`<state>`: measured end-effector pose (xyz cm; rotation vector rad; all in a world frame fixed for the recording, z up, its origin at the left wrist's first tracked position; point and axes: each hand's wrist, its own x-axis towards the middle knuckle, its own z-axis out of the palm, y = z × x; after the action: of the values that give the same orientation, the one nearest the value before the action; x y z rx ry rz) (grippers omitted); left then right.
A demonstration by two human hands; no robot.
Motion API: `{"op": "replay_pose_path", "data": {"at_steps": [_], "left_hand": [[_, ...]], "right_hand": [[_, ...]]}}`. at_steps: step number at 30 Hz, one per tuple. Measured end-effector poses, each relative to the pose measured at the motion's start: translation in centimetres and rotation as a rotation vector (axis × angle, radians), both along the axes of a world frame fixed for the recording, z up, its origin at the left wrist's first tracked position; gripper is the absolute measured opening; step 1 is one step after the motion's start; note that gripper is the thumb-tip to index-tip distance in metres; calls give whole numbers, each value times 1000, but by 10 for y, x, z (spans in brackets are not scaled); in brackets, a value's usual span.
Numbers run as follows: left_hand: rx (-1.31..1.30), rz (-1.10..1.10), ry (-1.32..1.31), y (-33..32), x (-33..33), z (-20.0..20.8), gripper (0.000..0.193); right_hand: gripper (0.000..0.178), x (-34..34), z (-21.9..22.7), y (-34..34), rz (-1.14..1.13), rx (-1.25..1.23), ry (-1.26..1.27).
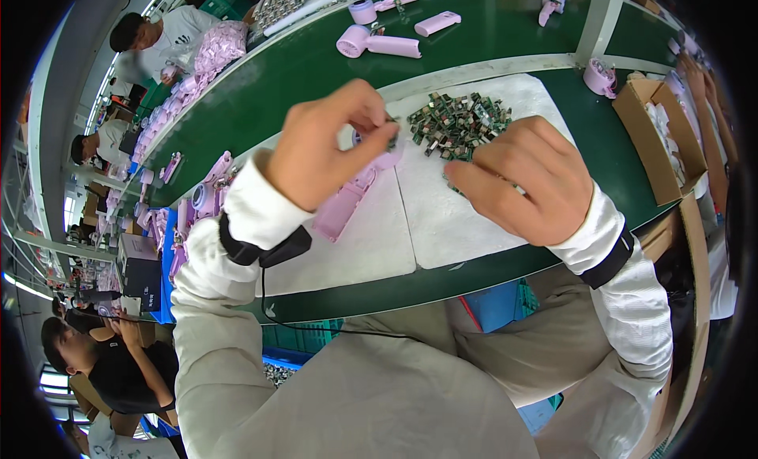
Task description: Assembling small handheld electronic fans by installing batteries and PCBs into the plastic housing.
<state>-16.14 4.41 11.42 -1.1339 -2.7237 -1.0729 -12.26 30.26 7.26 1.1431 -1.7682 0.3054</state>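
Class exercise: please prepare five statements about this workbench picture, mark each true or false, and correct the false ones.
1. The circuit boards lie heaped on the white mat. True.
2. The right hand is farther from the heap than the left hand. False: the right hand is at the heap's edge.
3. A dark wristband circles the right wrist. True.
4. The cardboard box stands left of the heap. False: the cardboard box stands right of it.
5. Both hands are gloved. False: both are bare.

dark-green piece (392, 144) pinched in the left hand (330, 141), lilac plastic trough-shaped casing (343, 209) below the grip, green-and-silver circuit boards (456, 126) heaped right of it, plain white sheets (442, 231) spread beneath, dark-green tabletop (308, 80) beyond
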Motion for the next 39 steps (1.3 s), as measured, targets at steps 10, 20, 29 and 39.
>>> {"op": "replay_pose_path", "data": {"at_steps": [10, 20, 29, 39], "left_hand": [[381, 318, -386, -80, 35, -22, 20], [565, 14, -705, -86, 69, -63, 19], [523, -125, -897, -91, 68, -76, 18], [593, -246, -760, -89, 79, -94, 11]], "right_hand": [[37, 9, -2, -44, 31, -39, -584], [38, 0, -11, -103, 1, 29, -999], [29, -28, -15, -110, -68, 438, -870], [28, -10, -2, -112, 130, 504, -861]]}}
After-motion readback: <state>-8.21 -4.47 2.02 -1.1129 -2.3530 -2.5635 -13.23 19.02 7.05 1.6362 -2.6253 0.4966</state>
